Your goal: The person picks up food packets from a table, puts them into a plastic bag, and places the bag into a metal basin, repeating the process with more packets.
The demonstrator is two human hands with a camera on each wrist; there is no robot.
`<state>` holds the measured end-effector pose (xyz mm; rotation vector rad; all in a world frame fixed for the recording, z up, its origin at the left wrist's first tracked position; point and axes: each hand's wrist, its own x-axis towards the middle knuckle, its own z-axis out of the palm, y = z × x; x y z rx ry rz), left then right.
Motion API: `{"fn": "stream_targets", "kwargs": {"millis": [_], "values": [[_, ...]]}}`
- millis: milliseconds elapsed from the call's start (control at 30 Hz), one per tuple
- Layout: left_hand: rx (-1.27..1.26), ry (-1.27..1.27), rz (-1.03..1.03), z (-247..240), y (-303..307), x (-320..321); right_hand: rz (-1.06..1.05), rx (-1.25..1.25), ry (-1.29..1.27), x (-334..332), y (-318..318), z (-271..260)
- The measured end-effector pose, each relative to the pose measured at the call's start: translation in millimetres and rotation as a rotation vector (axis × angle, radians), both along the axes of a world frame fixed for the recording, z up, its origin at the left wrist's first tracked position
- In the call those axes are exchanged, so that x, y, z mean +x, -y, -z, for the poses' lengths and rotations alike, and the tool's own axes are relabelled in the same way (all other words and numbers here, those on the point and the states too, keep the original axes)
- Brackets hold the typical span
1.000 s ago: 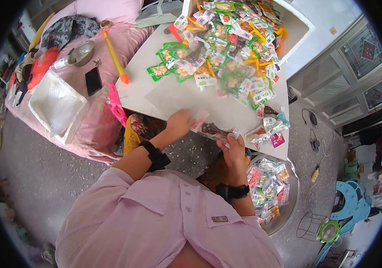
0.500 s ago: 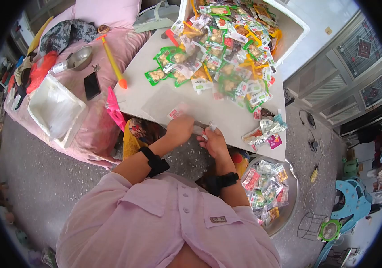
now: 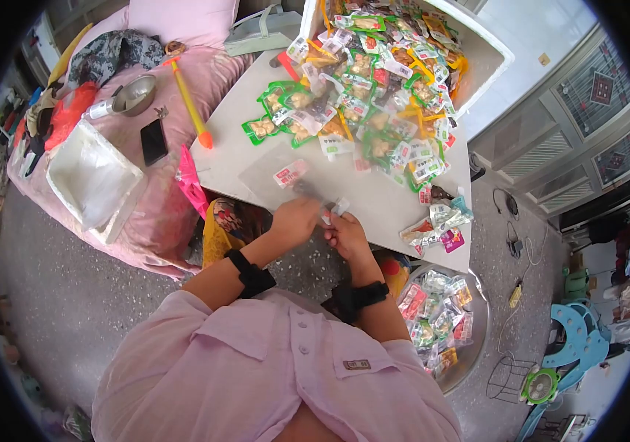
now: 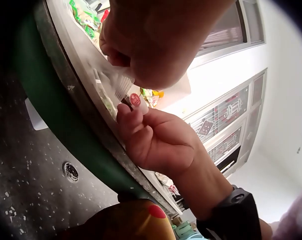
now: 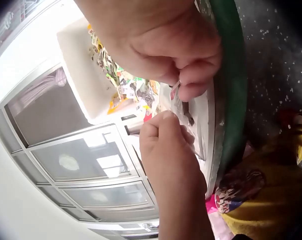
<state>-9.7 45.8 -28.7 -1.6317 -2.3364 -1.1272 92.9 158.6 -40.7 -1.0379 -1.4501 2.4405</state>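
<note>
Over the near table edge, my left hand (image 3: 295,219) and right hand (image 3: 347,234) are close together on one clear plastic snack packet (image 3: 290,173). The packet has a red-and-white label and dark contents; my left hand partly hides it. In the left wrist view, my right hand (image 4: 161,140) pinches the packet's end by a round red mark (image 4: 135,99). My left hand's curled fingers grip its clear film just above. Many snack packets (image 3: 363,96) with green, orange and clear edges lie heaped beyond my hands. A smaller group of packets (image 3: 439,221) lies at the right table corner.
A white foam box (image 3: 488,70) lies tipped at the back of the table (image 3: 219,166), packets spilling from it. Below the right corner stands a metal basin (image 3: 470,353) of packets. Left is a pink bed with a foam tray (image 3: 94,177), phone (image 3: 154,138) and metal bowl (image 3: 135,96).
My right hand has moved left, close to my left hand. The packet, earlier stretched out between them with its dark contents showing, now sits mostly behind my left hand, label toward the table.
</note>
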Motion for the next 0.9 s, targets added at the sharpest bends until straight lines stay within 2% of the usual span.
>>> {"fn": "stream_targets", "kwargs": {"millis": [100,233,333,467,567,633,700,733,767,867,900], "values": [[0.017,-0.001,0.02,-1,1,1,0.04,-0.043,-0.042,-3,2,-10],[-0.021,0.008,0.032,-6,-2,5,0.196,-0.003,-0.156,-25,15,0],[0.034,0.014,0.018,-3,-3,-1,0.155,0.029,-0.163,-36,19,5],[0.01,0.029,0.003,13,2,-12,-0.312,0.298,0.066,-26,3,-17],[-0.018,0.01,-0.019,24,1,-16,-0.184,0.39,0.067,-7,-21,-48],[-0.056,-0.027,-0.038,28,-2,-18,-0.112,0.513,0.041,3,-56,-47],[-0.003,-0.089,-0.033,26,-4,-17,-0.015,0.848,0.094,16,-97,-48],[0.025,-0.119,-0.034,26,-5,-16,0.0,1.304,0.072,23,-133,-27],[0.026,-0.139,-0.029,27,-5,-16,-0.033,1.594,0.23,30,-157,-28],[0.012,-0.169,-0.014,31,-5,-18,-0.023,1.566,0.715,40,-210,-25],[-0.003,-0.158,-0.008,32,-5,-19,-0.027,1.527,0.879,40,-206,-47]]}}
